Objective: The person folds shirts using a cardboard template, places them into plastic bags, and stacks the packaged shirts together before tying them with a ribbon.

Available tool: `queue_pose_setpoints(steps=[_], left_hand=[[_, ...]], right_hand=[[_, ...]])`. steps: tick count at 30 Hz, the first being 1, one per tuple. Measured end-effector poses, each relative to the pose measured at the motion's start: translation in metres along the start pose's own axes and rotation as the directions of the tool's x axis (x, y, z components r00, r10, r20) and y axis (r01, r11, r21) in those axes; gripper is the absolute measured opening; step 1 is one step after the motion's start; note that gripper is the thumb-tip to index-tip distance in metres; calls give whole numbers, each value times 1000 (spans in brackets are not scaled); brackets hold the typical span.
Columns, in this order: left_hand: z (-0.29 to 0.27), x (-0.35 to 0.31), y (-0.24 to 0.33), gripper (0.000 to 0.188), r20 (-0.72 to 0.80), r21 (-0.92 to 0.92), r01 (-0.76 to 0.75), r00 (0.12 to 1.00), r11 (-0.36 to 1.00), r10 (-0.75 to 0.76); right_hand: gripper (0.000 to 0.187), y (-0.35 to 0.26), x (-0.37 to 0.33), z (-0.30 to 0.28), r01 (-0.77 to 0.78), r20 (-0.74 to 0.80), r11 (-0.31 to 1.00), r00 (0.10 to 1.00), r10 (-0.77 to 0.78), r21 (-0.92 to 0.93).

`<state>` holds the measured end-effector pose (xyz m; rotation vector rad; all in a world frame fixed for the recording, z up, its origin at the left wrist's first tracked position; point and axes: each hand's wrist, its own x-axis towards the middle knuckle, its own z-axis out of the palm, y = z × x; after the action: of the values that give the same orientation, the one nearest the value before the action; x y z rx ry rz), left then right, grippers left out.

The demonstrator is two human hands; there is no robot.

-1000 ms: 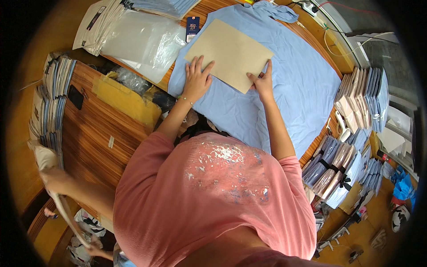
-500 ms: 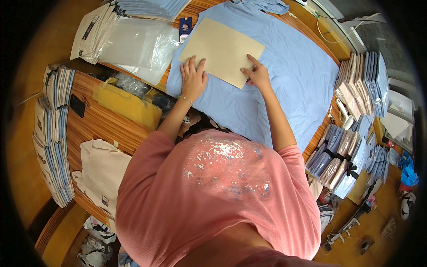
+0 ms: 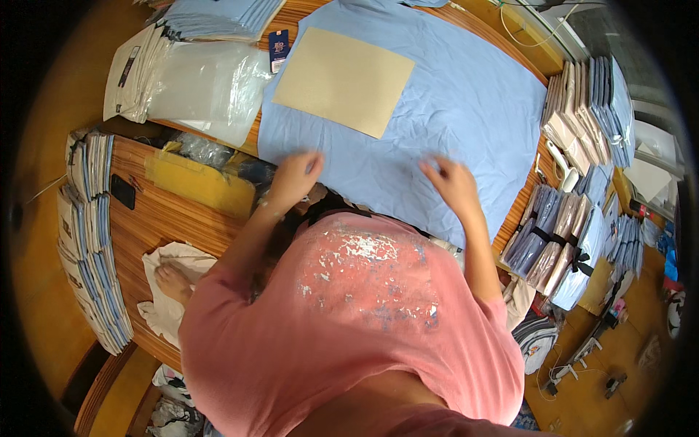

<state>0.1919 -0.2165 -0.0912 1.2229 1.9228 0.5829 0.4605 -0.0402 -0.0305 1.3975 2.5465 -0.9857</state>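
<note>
Blue shirt point(image 3: 437, 138) spread flat on bench point(image 3: 167, 218), tan card point(image 3: 342, 80) upon it. Left hand point(image 3: 295, 177) and right hand point(image 3: 453, 183) loose, grasping nothing, at near hem. Best smoothed evenly, card kept centred.

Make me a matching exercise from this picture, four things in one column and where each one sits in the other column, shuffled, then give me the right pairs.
Column one:
1. tan cardboard sheet
2. clear plastic bag
3. left hand
4. black phone

Column two:
A. on the wooden table beside the stacked folded garments at the left
B. lying flat on the blue shirt
C. at the near edge of the blue shirt
D. on the table left of the blue shirt

Pairs: 1-B, 2-D, 3-C, 4-A
</note>
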Motion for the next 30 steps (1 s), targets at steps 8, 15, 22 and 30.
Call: queue_pose_setpoints(steps=[8,15,22,30], left_hand=[[160,11,-145,32,270,-962,233,737,-143,-620],[169,29,-186,49,86,-941,134,983,312,-163],[47,-10,23,43,-400,-912,-331,584,242,-707],[-25,68,118,48,-556,-759,-491,830,428,-34]], right_hand=[[58,212,-196,81,-602,-459,796,691,558,62],[41,214,-191,87,-540,-186,582,616,766,608],[34,181,-171,36,135,-255,221,632,731,966],[21,207,-90,-40,227,-222,88,674,705,970]])
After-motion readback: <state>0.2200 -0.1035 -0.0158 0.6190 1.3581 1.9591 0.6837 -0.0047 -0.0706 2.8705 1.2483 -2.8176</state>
